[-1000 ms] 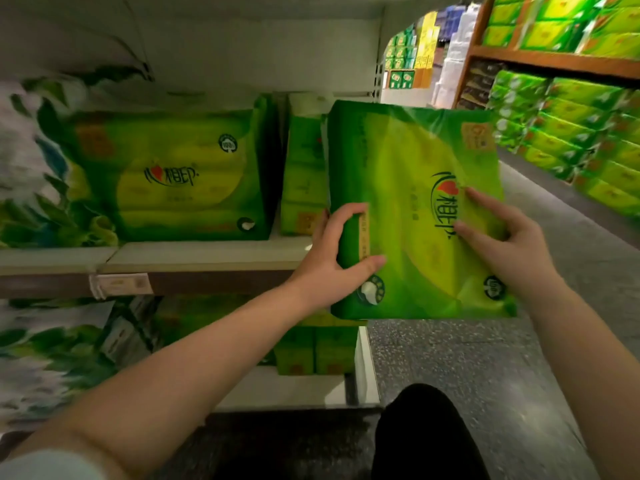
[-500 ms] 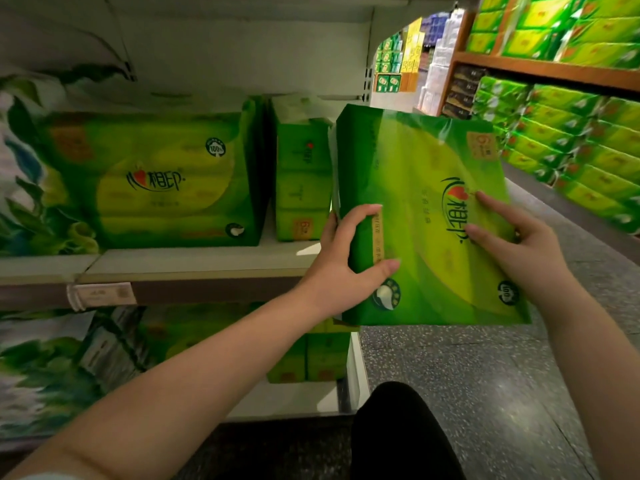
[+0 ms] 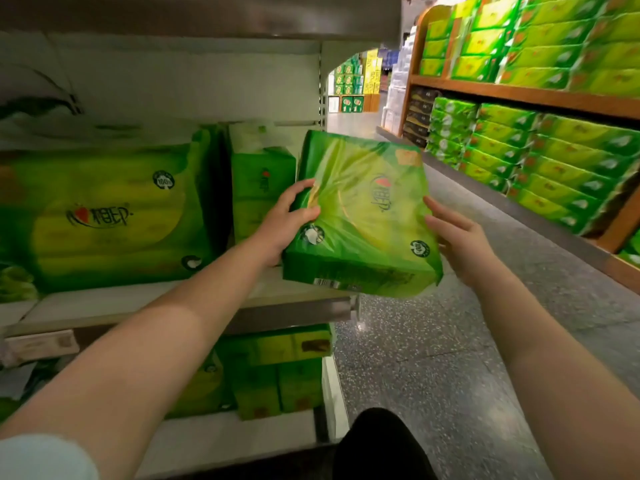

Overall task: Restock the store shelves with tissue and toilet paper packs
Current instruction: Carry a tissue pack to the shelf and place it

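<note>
tissue pack between both hands

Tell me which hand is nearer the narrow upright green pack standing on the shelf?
Left. The left hand is right beside the narrow upright pack; the right hand is across the held pack.

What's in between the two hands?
The head view shows a green tissue pack between them. The left hand grips its left edge, and the right hand presses on its right side.
</note>
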